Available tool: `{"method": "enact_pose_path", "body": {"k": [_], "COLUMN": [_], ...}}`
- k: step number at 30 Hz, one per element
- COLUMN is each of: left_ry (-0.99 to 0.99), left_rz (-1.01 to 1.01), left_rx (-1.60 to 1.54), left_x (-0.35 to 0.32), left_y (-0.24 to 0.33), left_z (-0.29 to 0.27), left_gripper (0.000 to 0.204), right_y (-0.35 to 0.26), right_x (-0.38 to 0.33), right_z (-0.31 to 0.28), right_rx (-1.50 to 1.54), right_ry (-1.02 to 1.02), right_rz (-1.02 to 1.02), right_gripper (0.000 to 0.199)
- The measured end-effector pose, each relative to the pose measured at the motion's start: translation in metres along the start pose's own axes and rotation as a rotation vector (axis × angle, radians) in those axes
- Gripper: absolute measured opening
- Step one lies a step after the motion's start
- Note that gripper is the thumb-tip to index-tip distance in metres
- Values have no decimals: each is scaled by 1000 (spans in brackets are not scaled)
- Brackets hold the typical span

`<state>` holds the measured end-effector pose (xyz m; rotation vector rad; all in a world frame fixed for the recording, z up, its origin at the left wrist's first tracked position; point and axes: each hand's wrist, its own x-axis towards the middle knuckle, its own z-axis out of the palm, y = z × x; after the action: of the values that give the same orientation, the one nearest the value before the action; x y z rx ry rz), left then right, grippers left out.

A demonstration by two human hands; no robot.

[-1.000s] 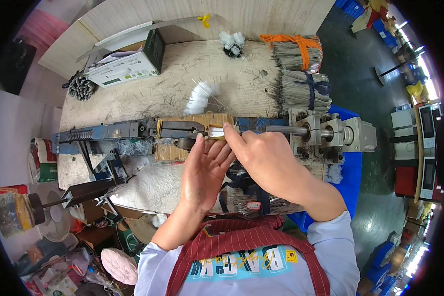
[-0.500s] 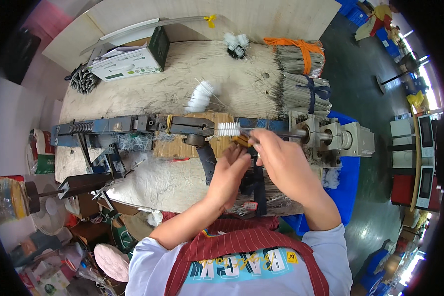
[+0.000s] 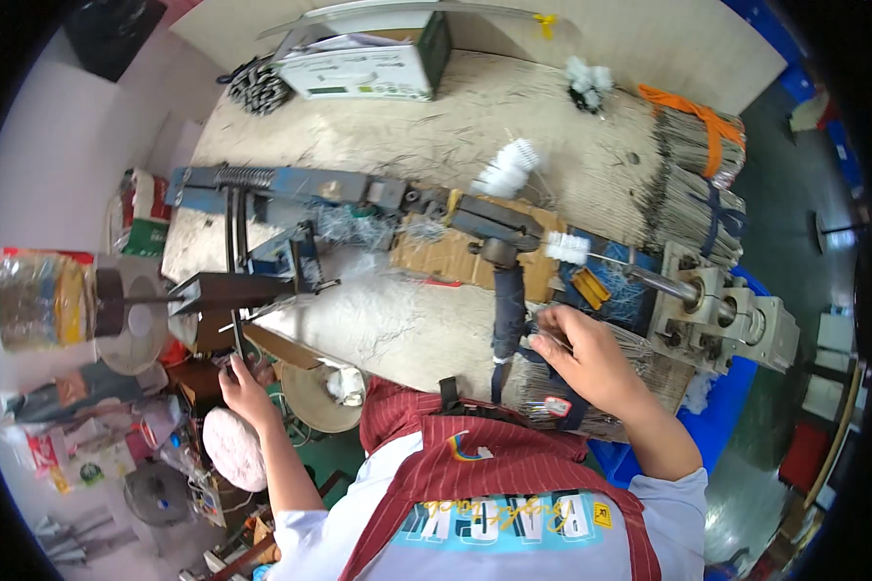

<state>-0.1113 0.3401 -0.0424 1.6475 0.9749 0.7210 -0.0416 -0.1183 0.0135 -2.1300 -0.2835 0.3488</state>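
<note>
At the left, my left hand (image 3: 247, 389) is closed round the lower end of a dark metal lever (image 3: 237, 334) that hangs beside the workbench. My right hand (image 3: 586, 356) is at the bench's near side, over a bundle of thin metal wires (image 3: 533, 387). Its thumb and fingers are curled toward each other; whether anything thin lies between them I cannot make out. Beyond it, a white bristle brush (image 3: 567, 248) sits between a dark clamp (image 3: 499, 225) and a metal spindle (image 3: 669, 284). A small yellow block (image 3: 591, 288) lies below the brush, apart from my hand.
White brushes (image 3: 507, 168) lie behind the clamp. Wire bundles tied with orange (image 3: 698, 111) and dark cloth stand at the right. An open white-green box (image 3: 358, 73) is at the back. A blue bin (image 3: 722, 387) stands right of the bench; a weighted arm (image 3: 233, 293) juts out left.
My left hand has left the brush and moved far left to the lever. My right hand has drawn back from the spindle toward the wires. The view has shifted and tilted.
</note>
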Motion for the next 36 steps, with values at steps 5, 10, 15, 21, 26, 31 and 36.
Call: {"method": "enact_pose_path", "body": {"k": [5, 10, 15, 21, 26, 31, 36], "left_ry": [21, -274, -202, -1045, -727, -808, -966], "left_rz": [183, 102, 512, 1425, 1458, 93, -143], "left_rx": [101, 48, 410, 74, 80, -274, -285], "left_x": [-13, -56, -77, -164, -154, -114, -122], "left_y": [-6, 20, 49, 149, 128, 80, 61], "left_z": [13, 34, 28, 143, 146, 146, 154], "left_gripper": [20, 16, 21, 61, 35, 20, 26], "right_y": [1, -11, -65, -68, -31, -18, -3], "right_x": [32, 22, -6, 15, 33, 56, 121], "right_z": [29, 36, -8, -44, -72, -85, -80], "right_rx": [156, 352, 254, -292, -993, -970, -860], "right_ry": [-155, -36, 68, 128, 189, 187, 164], "right_rz": [107, 211, 43, -268, -197, -249, -81], "right_gripper": [37, 35, 30, 19, 11, 6, 11]}}
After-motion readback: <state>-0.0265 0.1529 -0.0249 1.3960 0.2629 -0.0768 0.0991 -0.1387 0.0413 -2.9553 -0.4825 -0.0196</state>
